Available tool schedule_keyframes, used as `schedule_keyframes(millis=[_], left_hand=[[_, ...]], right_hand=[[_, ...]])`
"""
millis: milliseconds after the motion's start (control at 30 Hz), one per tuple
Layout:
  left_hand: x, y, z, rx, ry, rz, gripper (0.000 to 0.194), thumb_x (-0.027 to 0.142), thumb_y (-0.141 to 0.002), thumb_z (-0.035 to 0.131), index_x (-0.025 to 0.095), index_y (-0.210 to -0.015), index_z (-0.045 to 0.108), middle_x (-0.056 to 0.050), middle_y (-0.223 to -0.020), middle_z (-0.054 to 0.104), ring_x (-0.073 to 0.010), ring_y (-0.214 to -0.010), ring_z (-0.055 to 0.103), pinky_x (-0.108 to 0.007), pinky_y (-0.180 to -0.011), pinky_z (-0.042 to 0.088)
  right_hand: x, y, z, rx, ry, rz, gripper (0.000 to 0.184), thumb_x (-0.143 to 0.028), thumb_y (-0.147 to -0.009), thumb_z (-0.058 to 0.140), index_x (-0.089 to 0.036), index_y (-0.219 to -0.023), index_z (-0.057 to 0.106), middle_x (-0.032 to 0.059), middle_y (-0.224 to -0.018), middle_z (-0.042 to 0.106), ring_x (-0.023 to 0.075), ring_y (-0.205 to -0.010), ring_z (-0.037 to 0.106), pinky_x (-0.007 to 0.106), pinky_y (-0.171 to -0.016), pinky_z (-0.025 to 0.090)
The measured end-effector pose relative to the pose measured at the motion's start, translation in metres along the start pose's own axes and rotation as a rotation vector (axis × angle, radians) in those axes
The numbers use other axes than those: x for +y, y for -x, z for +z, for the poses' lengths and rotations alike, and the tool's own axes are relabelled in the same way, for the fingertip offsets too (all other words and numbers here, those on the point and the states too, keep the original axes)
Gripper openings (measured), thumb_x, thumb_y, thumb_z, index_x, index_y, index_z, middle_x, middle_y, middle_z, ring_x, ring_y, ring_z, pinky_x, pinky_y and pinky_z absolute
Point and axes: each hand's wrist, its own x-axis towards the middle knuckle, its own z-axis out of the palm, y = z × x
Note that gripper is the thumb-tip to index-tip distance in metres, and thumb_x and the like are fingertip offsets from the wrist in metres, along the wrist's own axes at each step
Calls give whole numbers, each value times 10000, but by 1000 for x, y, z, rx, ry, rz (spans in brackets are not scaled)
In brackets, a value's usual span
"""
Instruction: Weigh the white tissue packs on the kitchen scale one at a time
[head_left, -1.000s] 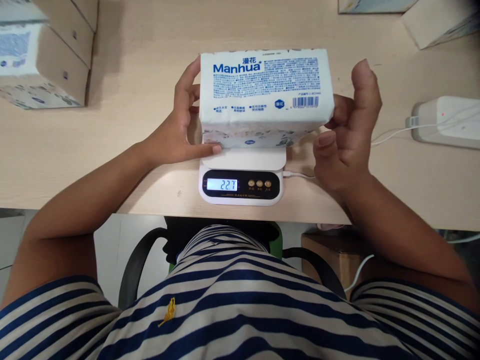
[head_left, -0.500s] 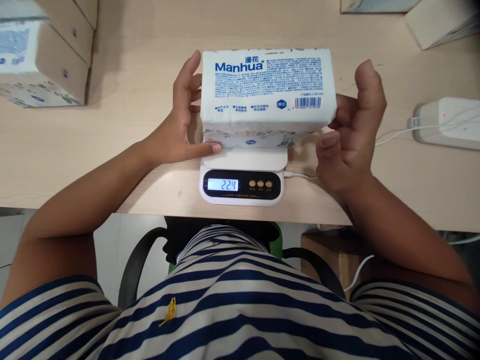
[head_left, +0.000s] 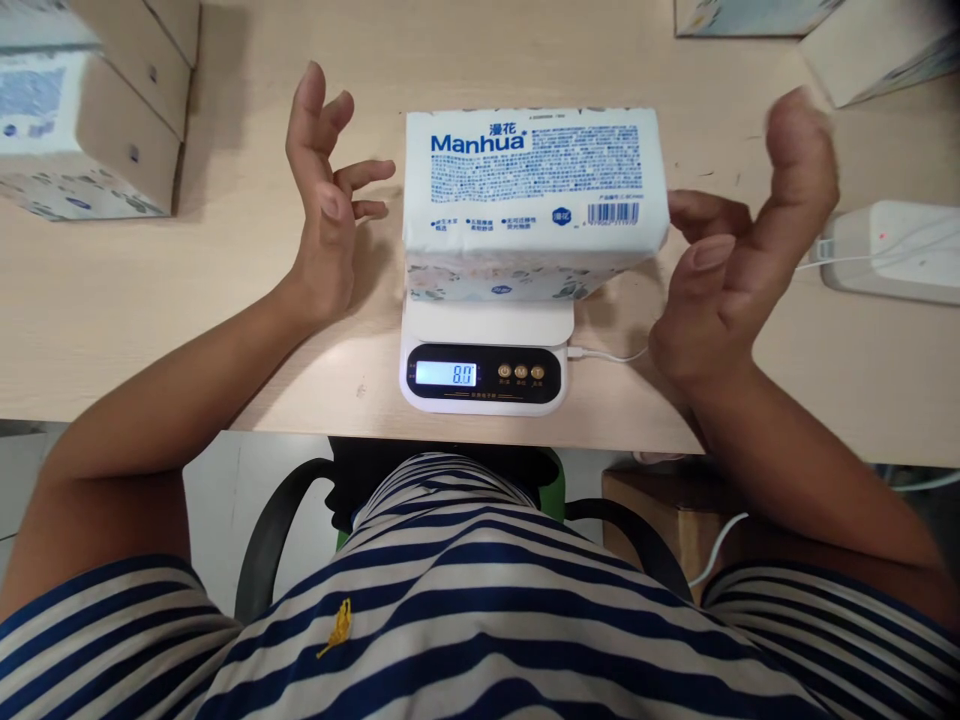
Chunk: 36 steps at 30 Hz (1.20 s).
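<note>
From where I stand, the pack [head_left: 532, 185] is on the scale [head_left: 484, 402], near the middle of the worktop [head_left: 300, 50]. Its face marked "Manhua" is turned up, with the barcode at the near right corner, and its right end juts out past the scale.

The left hand [head_left: 324, 240] is wide open at the pack's left, fingers spread and slightly curled, holding nothing; there's a clear gap between its fingertips and the pack. The right hand [head_left: 724, 285] is open too, at the other end, thumb and fingers well parted, with no grip on anything. One of its fingers reaches the pack's right end, though I can't tell whether it touches or sits just beside it.

Along the scale's near edge the lit display [head_left: 446, 374] reads 8.0, with three round buttons [head_left: 521, 372] to its right. A thin white cable [head_left: 615, 355] runs from the scale's right side towards the right hand.

Over on the far left, more packs [head_left: 124, 150] stand side by side, and there are others [head_left: 757, 15] at the far right. A white box [head_left: 900, 250] with a small red light lies on the right, beyond the right hand.
</note>
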Motion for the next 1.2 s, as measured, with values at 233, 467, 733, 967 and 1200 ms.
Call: schedule_keyframes(millis=[233, 467, 733, 967, 1200], left_hand=[[12, 1, -2, -54, 135, -76, 1297, 1187, -512, 541, 521, -1615, 393, -6, -1707, 466, -350, -1343, 707, -472, -1029, 662], [-14, 1, -4, -186, 12, 201, 1103, 1137, -786, 210, 522, -1696, 111, -62, -1710, 365, -325, -1422, 656, -489, -1036, 616], [34, 18, 2, -215, -137, 341, 1323, 893, -698, 868, 381, -1740, 234, -93, -1603, 462, -374, -1408, 608, -521, -1120, 586], [34, 29, 0, -210, -231, 83, 1396, 854, -636, 924, 418, -1755, 212, -137, -1552, 425, -428, -1536, 390, -699, -1349, 375], [52, 36, 9, -414, 94, -183, 1528, 763, -627, 994, 456, -1760, 16, -160, -1722, 327, -441, -1661, 350, -682, -1360, 357]], right_hand=[[-15, -3, -1, 84, 14, 18, 676, -662, -1147, 379, -354, -1728, 219, 101, -1862, 84, 347, -1501, 569, 581, -1185, 568], [-4, -4, -3, 21, 24, 18, 714, -708, -1128, 312, -390, -1738, 117, 51, -1868, -36, 373, -1527, 515, 632, -1199, 542], [2, 2, -11, -177, 26, 86, 719, -720, -1104, 423, -354, -1721, 362, 109, -1749, 486, 351, -1340, 727, 572, -1073, 680], [38, 23, 1, -418, 102, -146, 804, -619, -1078, 501, -496, -1795, 157, 115, -1454, 751, 497, -1274, 759, 744, -924, 705], [40, 15, 6, -388, 153, -139, 779, -630, -1082, 455, -418, -1795, 224, 146, -1597, 649, 520, -1415, 668, 817, -1082, 606]])
